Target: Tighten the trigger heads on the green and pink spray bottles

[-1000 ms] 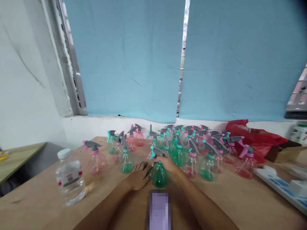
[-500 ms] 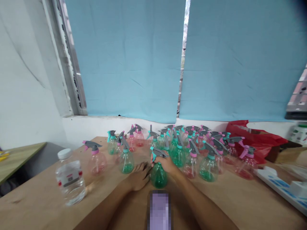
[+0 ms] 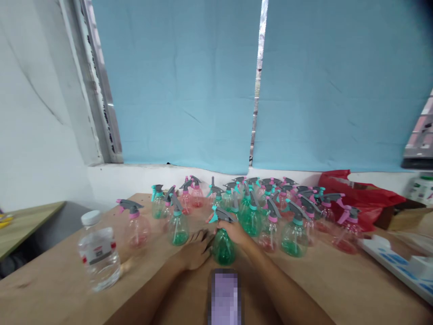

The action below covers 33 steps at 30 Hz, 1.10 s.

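Observation:
My right hand (image 3: pixel 233 230) is wrapped round the neck of a green spray bottle (image 3: pixel 223 250), just under its grey head with the turquoise trigger. A fingertip shows beyond the trigger on the left. This bottle stands upright on the wooden table (image 3: pixel 162 280), green liquid inside. Beside its base, my left hand (image 3: pixel 196 250) lies on the tabletop with fingers stretched forward, holding nothing. Close ahead of the left hand stands another green spray bottle (image 3: pixel 178 229). Several more green and pink spray bottles (image 3: pixel 252 216) crowd together behind my right hand.
At the left stand a clear water bottle (image 3: pixel 99 253) with a white cap and a pink spray bottle (image 3: pixel 138 230). A white power strip (image 3: pixel 395 262) lies at the right edge, near a red plastic bag (image 3: pixel 361 194). A blue curtain (image 3: pixel 189 90) hangs behind.
The held bottle's head has shifted slightly left, and a finger of my right hand now reaches out past the trigger. My left hand has stayed in place.

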Tool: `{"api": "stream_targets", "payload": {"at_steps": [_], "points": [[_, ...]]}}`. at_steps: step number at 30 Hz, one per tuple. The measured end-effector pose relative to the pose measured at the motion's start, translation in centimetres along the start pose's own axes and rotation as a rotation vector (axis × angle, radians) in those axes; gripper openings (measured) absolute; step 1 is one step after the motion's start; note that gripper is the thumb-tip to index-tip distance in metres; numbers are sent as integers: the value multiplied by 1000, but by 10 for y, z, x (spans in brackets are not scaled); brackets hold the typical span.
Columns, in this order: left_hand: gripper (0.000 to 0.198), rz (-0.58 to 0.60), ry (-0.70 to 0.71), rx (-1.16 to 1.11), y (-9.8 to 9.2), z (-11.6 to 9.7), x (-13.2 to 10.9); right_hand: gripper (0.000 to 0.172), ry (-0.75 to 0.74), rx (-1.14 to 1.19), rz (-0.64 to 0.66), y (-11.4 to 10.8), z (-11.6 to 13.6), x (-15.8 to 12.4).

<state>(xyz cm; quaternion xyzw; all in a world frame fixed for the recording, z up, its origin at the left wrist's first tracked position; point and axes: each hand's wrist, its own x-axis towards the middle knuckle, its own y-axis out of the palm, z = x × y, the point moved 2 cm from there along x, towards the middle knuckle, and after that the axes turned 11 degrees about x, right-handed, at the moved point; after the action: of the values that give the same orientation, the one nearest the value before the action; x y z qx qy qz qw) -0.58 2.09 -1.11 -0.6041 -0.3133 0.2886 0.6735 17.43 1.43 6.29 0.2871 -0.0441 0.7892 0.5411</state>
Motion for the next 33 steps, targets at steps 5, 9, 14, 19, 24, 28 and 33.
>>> {"api": "stream_targets", "payload": {"at_steps": [5, 9, 14, 19, 24, 28, 33], "points": [[59, -2, -9, -13, 2, 1, 1, 10, 40, 51, -39, -4, -7, -1], [61, 24, -8, 6, 2, 1, 1, 14, 25, 26, -54, -5, -8, 0], [61, 12, -6, 1, 1, 1, 1, 27, 2, -37, -33, -1, -1, 0], [61, 13, -4, -9, 2, 2, 1, 26, -2, -47, -38, 0, 0, -1], [62, 28, -10, -9, 1, 1, 0, 25, -5, -35, -36, -1, -3, -1], [63, 40, -9, -5, -2, -1, 0, 25, -9, -24, -28, -1, -4, 0], [60, 19, 0, -7, -2, 0, 1, 15, 17, 19, -26, -3, -7, -1]]}}
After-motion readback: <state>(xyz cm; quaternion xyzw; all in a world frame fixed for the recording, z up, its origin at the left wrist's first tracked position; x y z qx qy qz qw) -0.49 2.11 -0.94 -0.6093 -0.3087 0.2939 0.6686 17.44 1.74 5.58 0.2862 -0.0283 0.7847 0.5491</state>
